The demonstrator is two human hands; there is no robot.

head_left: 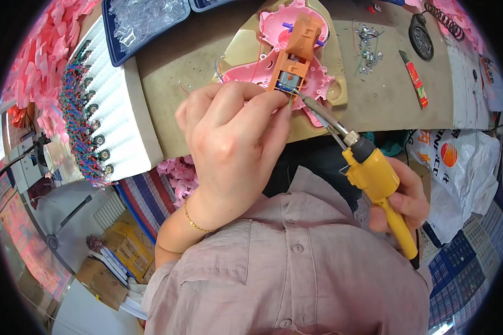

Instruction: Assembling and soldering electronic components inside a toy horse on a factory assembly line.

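My right hand is wrapped round the yellow handle of a soldering gun. The gun's metal tip reaches the end of a small motor, which sits in an orange plastic housing. At that same end, the thumb and forefinger of my left hand are pinched together on a thin wire; my fingers hide part of it. Under the housing lies an open pink toy shell, set in a cream-coloured holder. A red wire runs across the shell.
Clear plastic parts fill a blue tray at the far left. Nearer, small round speakers with bundled wires line a white ribbed sheet. To the right lie small wired components, a red-and-green stick and a black oval object.
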